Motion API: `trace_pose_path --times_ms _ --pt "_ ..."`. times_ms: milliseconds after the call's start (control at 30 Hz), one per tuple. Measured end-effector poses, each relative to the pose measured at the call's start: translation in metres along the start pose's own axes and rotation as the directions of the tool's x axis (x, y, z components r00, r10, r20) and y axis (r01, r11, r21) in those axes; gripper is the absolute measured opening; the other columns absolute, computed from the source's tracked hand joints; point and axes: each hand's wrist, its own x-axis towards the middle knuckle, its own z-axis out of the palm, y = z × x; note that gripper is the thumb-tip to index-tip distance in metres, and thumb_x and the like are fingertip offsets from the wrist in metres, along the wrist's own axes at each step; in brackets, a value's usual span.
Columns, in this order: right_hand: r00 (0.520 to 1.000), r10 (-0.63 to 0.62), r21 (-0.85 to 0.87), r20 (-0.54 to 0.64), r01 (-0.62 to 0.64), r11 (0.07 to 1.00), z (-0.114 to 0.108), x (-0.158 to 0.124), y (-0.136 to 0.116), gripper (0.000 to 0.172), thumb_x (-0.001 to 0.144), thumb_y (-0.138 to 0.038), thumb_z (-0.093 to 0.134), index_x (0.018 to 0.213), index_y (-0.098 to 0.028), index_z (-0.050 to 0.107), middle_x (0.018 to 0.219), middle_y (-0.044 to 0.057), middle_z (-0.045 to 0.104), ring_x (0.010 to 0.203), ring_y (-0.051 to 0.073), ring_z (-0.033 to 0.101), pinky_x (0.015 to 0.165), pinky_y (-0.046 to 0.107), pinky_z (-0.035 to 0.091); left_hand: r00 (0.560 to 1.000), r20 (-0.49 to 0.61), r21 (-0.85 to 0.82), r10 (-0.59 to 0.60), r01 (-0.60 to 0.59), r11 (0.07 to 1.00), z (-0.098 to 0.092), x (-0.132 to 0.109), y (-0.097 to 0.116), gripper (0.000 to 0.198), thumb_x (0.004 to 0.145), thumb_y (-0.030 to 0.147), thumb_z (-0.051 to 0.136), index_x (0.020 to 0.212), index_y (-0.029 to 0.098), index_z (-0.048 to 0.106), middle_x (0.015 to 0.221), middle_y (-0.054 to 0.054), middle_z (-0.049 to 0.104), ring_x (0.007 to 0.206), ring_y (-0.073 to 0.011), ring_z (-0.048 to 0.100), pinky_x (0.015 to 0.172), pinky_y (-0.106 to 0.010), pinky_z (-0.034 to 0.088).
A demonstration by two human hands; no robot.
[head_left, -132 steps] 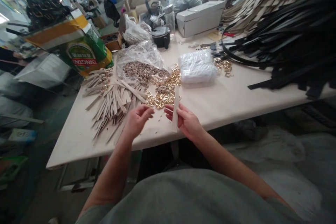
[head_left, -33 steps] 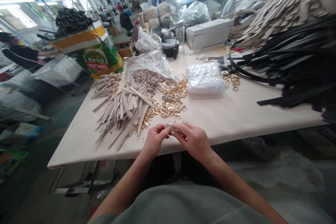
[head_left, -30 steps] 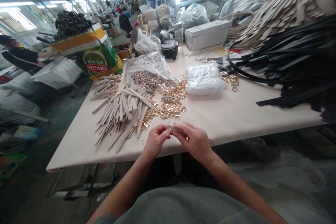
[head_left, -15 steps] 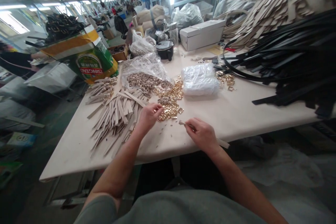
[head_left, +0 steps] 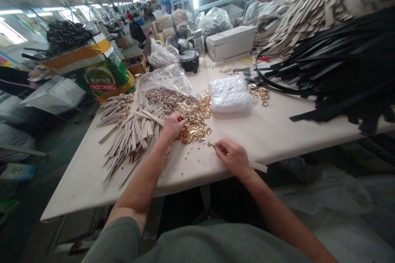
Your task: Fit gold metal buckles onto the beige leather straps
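My right hand point(head_left: 232, 156) is closed around a narrow beige strap point(head_left: 258, 167); one end pokes out ahead of the fingers and the other trails behind the wrist. My left hand point(head_left: 173, 125) has its thumb and fingers pinched together at the edge of a pile of gold buckles point(head_left: 197, 129); whatever lies between the fingertips is hidden. Behind that hand, small beige loops point(head_left: 165, 98) spill from a clear plastic bag point(head_left: 173, 77). Left of it lies a heap of loose beige straps point(head_left: 132, 135).
A plastic-wrapped white bundle point(head_left: 230, 94) sits beyond my right hand. Black straps point(head_left: 333, 65) heap over the table's right side, beige ones behind them. A green carton point(head_left: 101, 78) stands at the left, a white box point(head_left: 231, 43) at the back. Another person's arm point(head_left: 18, 78) shows far left.
My left hand has reached slightly farther into the area by the buckles and loops. My right hand keeps the strap in nearly the same place. The whole view has shifted a little.
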Motion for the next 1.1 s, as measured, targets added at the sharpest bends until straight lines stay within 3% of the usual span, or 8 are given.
trace_pose_path --times_ms 67,167,300,467,667,800,900,1100 --pt "1.000 0.007 0.037 -0.022 -0.006 0.999 -0.003 0.001 -0.004 0.013 0.087 -0.019 0.058 0.075 -0.021 0.063 0.067 0.000 0.062 0.061 0.014 0.056 0.061 0.026 0.038 0.987 0.071 -0.376 -0.141 0.158 0.913 -0.001 -0.019 0.004 0.018 0.073 0.029 0.078 0.068 0.016 0.068 0.067 -0.001 0.063 0.063 -0.0129 0.058 0.068 -0.027 0.049" --pt "0.997 -0.028 0.087 -0.077 0.035 0.996 -0.006 0.003 -0.018 0.012 0.086 -0.018 0.059 0.075 -0.021 0.064 0.066 -0.001 0.060 0.060 0.013 0.055 0.061 0.024 0.039 0.932 0.226 -0.760 -0.282 0.350 0.548 0.000 -0.056 0.012 0.031 0.062 0.033 0.088 0.072 0.015 0.065 0.068 0.001 0.065 0.061 -0.0086 0.061 0.061 -0.020 0.051" --pt "0.986 -0.105 0.134 -0.132 0.123 0.983 -0.007 0.007 -0.041 0.012 0.086 -0.014 0.060 0.077 -0.021 0.064 0.065 -0.002 0.058 0.057 0.011 0.051 0.059 0.023 0.038 0.868 0.326 -0.870 -0.374 0.430 0.241 0.006 -0.098 0.025 0.037 0.058 0.024 0.092 0.083 0.015 0.067 0.070 0.003 0.066 0.056 -0.0053 0.062 0.052 -0.013 0.051" --pt "0.975 -0.184 0.078 -0.127 0.195 0.978 -0.001 0.007 -0.055 0.015 0.087 -0.012 0.058 0.076 -0.020 0.064 0.067 -0.002 0.059 0.060 0.011 0.053 0.061 0.023 0.038 0.849 0.381 -0.884 -0.366 0.451 0.125 0.013 -0.122 0.039 0.031 0.066 0.018 0.088 0.090 0.014 0.070 0.071 0.002 0.069 0.057 -0.0051 0.064 0.055 -0.011 0.054" --pt "0.965 -0.248 -0.072 -0.088 0.242 0.968 -0.002 0.001 -0.056 0.019 0.093 -0.019 0.056 0.076 -0.019 0.064 0.071 0.001 0.062 0.063 0.012 0.056 0.060 0.025 0.034 0.874 0.348 -0.896 -0.340 0.416 0.153 0.017 -0.131 0.042 0.041 0.053 0.025 0.095 0.084 0.015 0.070 0.072 0.003 0.069 0.060 -0.0051 0.065 0.059 -0.013 0.054" --pt "0.939 -0.344 -0.120 0.011 0.343 0.932 -0.008 -0.007 -0.053 0.025 0.098 -0.023 0.053 0.077 -0.020 0.065 0.072 0.001 0.062 0.061 0.012 0.053 0.059 0.026 0.032 0.933 0.271 -0.828 -0.235 0.351 0.438 0.010 -0.135 0.037 0.033 0.060 0.031 0.092 0.080 0.015 0.071 0.069 0.002 0.068 0.059 -0.0065 0.061 0.060 -0.018 0.051" --pt "0.912 -0.397 -0.127 0.099 0.408 0.904 -0.008 -0.014 -0.047 0.029 0.101 -0.025 0.050 0.077 -0.020 0.064 0.072 0.001 0.061 0.059 0.011 0.051 0.058 0.027 0.030 0.942 0.317 -0.687 -0.112 0.310 0.657 0.002 -0.141 0.033 0.030 0.065 0.031 0.089 0.081 0.013 0.072 0.067 0.001 0.067 0.060 -0.0087 0.059 0.061 -0.021 0.049" --pt "0.931 -0.308 0.123 0.198 0.288 0.950 -0.002 -0.025 -0.041 0.017 0.101 -0.027 0.049 0.096 -0.019 0.063 0.080 0.002 0.066 0.067 0.014 0.061 0.064 0.025 0.040 0.922 0.376 -0.630 -0.098 0.331 0.703 0.002 -0.154 0.025 0.034 0.066 0.038 0.087 0.083 0.014 0.069 0.064 0.001 0.065 0.060 -0.0102 0.058 0.062 -0.024 0.047"
